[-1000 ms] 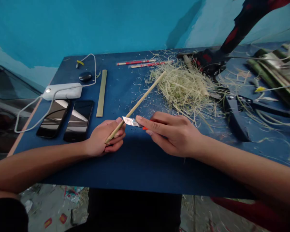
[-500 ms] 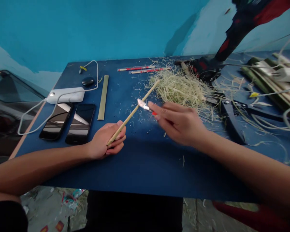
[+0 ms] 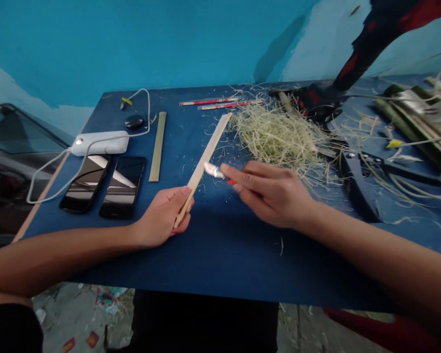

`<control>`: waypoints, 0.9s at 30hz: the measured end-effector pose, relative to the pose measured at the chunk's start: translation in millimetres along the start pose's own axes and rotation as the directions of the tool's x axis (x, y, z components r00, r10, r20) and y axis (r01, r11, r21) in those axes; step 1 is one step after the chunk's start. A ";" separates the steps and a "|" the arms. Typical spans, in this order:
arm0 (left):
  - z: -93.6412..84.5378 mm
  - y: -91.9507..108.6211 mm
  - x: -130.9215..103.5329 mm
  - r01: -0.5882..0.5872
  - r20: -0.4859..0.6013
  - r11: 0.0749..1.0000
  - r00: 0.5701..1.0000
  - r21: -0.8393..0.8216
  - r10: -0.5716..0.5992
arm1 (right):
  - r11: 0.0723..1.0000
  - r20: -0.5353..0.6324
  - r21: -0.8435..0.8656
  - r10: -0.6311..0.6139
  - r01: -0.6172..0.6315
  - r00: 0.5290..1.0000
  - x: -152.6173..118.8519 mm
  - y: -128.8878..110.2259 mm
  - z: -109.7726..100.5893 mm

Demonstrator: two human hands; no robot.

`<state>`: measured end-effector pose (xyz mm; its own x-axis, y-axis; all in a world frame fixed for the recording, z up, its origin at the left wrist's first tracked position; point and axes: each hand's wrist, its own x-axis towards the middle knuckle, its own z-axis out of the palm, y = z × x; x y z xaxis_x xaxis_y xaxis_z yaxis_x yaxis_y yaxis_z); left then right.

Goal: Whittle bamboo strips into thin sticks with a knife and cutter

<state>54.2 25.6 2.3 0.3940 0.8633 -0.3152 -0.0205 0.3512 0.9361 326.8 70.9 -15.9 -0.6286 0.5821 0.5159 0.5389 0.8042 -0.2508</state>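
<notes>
The pale strip [image 3: 210,149] is clamped between the thumb and fingers of the left hand [image 3: 169,214] and is held at a slant over the bench [image 3: 220,255], its broad face showing. The knife [image 3: 213,170] is gripped in the closed fingers of the right hand [image 3: 275,193]; its blade is pointed at the strip's edge, but whether the two touch cannot be told. Beyond the right hand, a heap of shavings [image 3: 275,135] is spread near the shears [image 3: 358,181]. A green strip [image 3: 157,147] is laid between the pale strip and two phones [image 3: 122,188].
</notes>
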 end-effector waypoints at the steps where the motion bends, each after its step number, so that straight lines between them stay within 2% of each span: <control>1: 0.6 -0.8 -0.1 -0.002 -0.004 1.000 1.000 0.012 0.002 | 0.998 0.020 0.017 -0.064 0.063 0.998 -1.3 -3.6 1.2; 3: 1.5 -1.7 0.1 0.002 -0.012 1.000 1.000 0.031 -0.002 | 0.988 0.032 0.036 -0.150 0.149 0.988 -3.5 -7.9 3.9; 4: 1.8 -1.7 0.3 0.000 -0.017 0.999 1.000 0.034 0.001 | 0.988 0.025 0.037 -0.151 0.150 0.988 -4.0 -7.9 5.1; 8: 2.2 -0.6 0.2 0.001 -0.026 1.000 1.000 0.017 0.000 | 1.000 -0.007 0.005 -0.003 0.003 1.000 -2.6 0.9 6.4; 10: 2.4 -0.3 -0.7 0.010 -0.020 1.000 1.000 0.014 -0.010 | 1.000 -0.022 -0.011 0.029 -0.029 0.999 -2.1 2.1 5.7; 14: 3.1 -0.9 -2.5 0.006 0.010 1.000 1.000 0.018 -0.006 | 0.995 0.003 0.007 -0.098 0.098 0.995 -3.1 -4.1 5.5; 16: 3.1 -0.9 -2.4 0.009 0.021 1.000 1.000 0.024 -0.010 | 0.992 -0.003 0.014 -0.124 0.124 0.992 -2.8 -3.4 6.0; 20: 2.4 0.0 -1.9 0.028 0.040 0.999 0.999 0.024 -0.029 | 0.999 -0.108 -0.035 0.007 -0.011 0.994 0.0 7.1 5.7; 22: 2.2 0.2 -2.4 0.025 0.055 0.999 0.998 0.021 -0.026 | 0.999 -0.122 -0.039 0.031 -0.036 0.992 0.0 7.8 5.1; 27: 1.3 0.0 -3.8 0.027 0.079 1.000 0.997 0.007 -0.027 | 0.993 -0.042 0.013 -0.118 0.118 0.992 -1.9 1.0 4.3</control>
<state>53.9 21.8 3.8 0.4657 0.8221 -0.3275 -0.0035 0.3718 0.9283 326.1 71.1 -20.7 -0.6635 0.4777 0.5758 0.4532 0.8690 -0.1987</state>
